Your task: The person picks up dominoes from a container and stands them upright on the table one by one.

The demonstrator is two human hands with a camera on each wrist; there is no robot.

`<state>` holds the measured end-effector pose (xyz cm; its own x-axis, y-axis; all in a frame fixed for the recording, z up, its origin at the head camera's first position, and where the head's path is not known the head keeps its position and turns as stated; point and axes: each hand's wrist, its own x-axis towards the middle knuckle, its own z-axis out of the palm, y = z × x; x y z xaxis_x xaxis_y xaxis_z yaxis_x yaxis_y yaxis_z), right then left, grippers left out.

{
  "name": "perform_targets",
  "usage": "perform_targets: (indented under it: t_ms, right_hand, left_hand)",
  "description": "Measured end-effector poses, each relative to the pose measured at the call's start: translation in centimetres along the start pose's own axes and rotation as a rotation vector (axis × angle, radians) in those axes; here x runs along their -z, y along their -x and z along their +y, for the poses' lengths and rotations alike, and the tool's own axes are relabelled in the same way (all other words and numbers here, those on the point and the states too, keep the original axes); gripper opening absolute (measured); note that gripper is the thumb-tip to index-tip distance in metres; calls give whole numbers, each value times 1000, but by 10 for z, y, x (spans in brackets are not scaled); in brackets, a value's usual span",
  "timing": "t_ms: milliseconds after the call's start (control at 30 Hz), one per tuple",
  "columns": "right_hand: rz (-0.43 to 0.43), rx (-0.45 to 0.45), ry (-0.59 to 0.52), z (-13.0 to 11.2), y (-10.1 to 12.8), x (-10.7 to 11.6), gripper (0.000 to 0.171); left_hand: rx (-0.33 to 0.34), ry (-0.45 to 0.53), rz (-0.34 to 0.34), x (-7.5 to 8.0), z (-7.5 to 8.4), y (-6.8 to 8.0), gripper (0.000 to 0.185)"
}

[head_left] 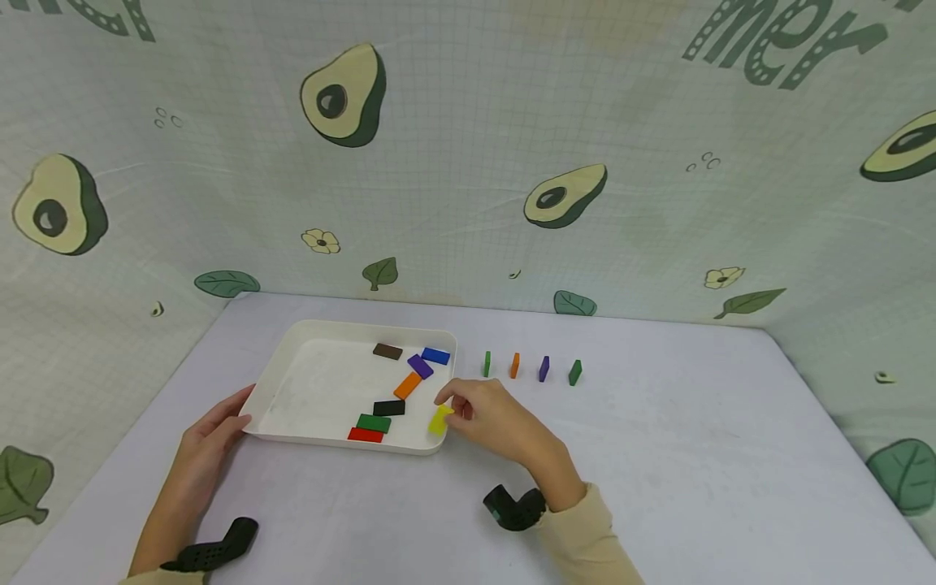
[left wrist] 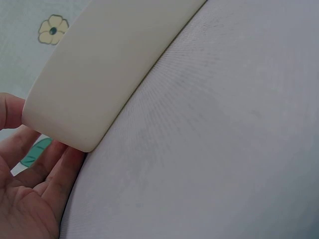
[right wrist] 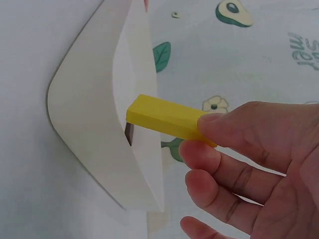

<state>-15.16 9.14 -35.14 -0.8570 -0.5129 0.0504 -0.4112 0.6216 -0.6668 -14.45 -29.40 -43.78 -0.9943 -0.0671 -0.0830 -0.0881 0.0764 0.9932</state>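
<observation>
Four upright blocks [head_left: 530,367] in head view only, right-hand fingers [right wrist: 227,124] pinching yellow block [right wrist: 167,118]

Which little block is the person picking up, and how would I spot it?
Find the white tray on the table. At its right near corner, the right hand pinches a yellow block above the rim. It is the only yellow one and the only one lifted.

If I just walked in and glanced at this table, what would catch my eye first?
Probably the yellow block pinched in the right hand at the near right corner of the white tray, which holds brown, blue, purple, orange, black, green and red blocks. The left hand touches the tray's near left corner. Right of the tray, four blocks stand upright in a row: green, orange, purple, green.
</observation>
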Motion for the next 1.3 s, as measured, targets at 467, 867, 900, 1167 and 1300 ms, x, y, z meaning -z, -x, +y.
perform_targets:
  t_ms: [467,867,900,1167,1300]
  right_hand:
    - [66,-25,-38,7,9,19,18]
    - [211,-66,-49,18,21,41,20]
    - [226,-72,-49,20,22,43,21]
    - [309,-77,-66,35,34,60,23]
    - [334,-120,-88,39,40,69,24]
  left_hand:
    - [-30,23,-22,-1,1,0,56]
    - [-23,10,-8,-1,0,1,56]
    - [-21,4,-5,-2,0,1,55]
    - [-16,-4,-1,-1,0,1,55]
    - [-14,23,-4,-1,0,1,56]
